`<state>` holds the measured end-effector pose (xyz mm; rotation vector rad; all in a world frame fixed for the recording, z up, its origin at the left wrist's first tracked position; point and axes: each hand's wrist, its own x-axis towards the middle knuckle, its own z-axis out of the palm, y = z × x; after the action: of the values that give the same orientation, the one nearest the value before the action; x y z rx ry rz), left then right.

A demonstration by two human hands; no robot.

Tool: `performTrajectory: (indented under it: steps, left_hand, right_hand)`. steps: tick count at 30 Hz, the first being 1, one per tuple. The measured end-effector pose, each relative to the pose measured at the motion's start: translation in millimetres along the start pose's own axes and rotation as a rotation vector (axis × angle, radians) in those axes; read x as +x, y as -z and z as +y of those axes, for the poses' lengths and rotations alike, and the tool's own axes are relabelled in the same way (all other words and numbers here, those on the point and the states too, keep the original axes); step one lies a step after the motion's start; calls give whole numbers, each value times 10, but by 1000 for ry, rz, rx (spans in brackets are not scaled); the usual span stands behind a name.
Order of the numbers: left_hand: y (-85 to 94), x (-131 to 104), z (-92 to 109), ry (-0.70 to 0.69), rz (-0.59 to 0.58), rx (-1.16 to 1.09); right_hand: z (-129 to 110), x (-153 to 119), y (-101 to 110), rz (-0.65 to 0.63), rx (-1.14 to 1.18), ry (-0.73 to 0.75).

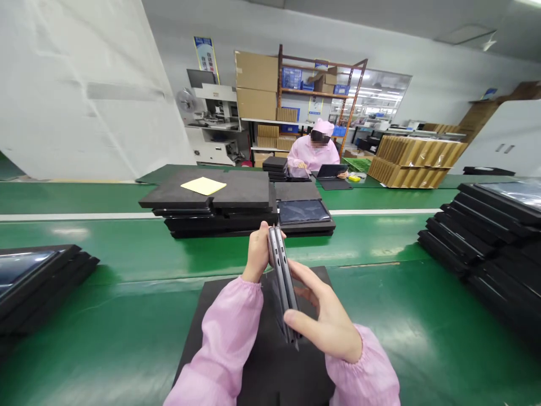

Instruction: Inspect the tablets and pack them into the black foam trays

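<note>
Two thin grey devices (284, 282) are held side by side on edge, their port edges facing up toward me. My left hand (258, 252) is closed round their far end, thumb up. My right hand (323, 316) grips the near end, its thumb on the edges and its fingers on the right side. Below them lies a black foam sheet (270, 361) on the green table (139, 349). Just beyond my hands a black tray (300, 227) holds a dark-screened tablet (303, 211).
Stacked black trays (220, 194) bear a yellow paper (203, 185) ahead. More tray stacks stand at the left (51, 282) and right (486, 231). Across the table a person in pink (315, 151) handles tablets, beside cardboard dividers (416, 160).
</note>
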<state>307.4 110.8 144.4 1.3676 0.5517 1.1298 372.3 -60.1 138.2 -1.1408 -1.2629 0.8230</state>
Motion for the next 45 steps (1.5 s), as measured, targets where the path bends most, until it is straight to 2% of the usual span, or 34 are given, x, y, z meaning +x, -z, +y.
performTrajectory:
  steps: [3, 15, 28, 41, 45]
  left_hand:
    - [1, -7, -14, 9, -24, 1]
    - [-27, -21, 5, 66, -46, 19]
    - [-90, -36, 19, 103, 20, 13]
    - [-95, -37, -5, 67, -38, -18]
    - [-104, -44, 23, 93, -44, -41]
  right_hand:
    - [-22, 23, 44, 51, 58, -18]
    - [-113, 12, 83, 21, 59, -42]
    - [-80, 67, 200, 23, 35, -43]
    - [-150, 7, 177, 15, -66, -39]
    - [-171, -16, 161, -4, -97, -19]
